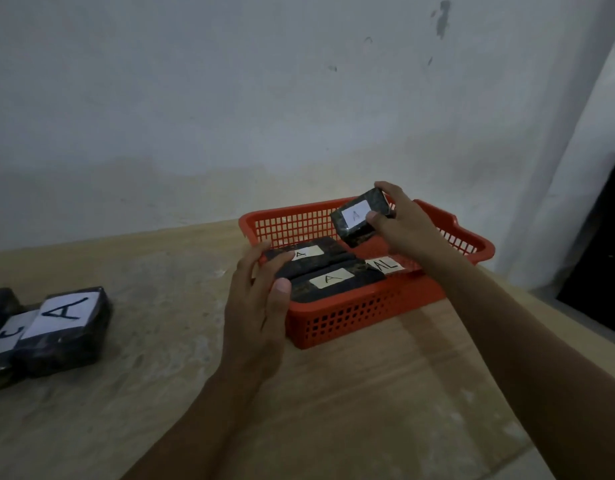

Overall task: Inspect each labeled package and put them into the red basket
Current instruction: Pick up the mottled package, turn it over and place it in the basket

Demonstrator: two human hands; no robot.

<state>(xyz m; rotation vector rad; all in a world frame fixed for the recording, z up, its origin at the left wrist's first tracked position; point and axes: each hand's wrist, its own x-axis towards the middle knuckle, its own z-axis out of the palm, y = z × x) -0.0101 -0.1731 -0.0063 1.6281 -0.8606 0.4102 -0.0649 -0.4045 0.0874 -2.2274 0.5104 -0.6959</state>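
- Currently, a dark wrapped package (361,220) marked "A" is held over the far part of the red basket (351,317) by the right hand (403,223), pinched at one end between thumb and fingers.
- Judged firm, blocky and light; the glossy wrap may be slippery, so a hold across the short edges is advised.
- Three labeled packages (330,280) are seen lying flat inside the perforated plastic basket.
- The left hand (261,299) is loosely curled at the basket's near corner; contact cannot be told.
- More packages (61,327) are left on the pale surface (160,271).
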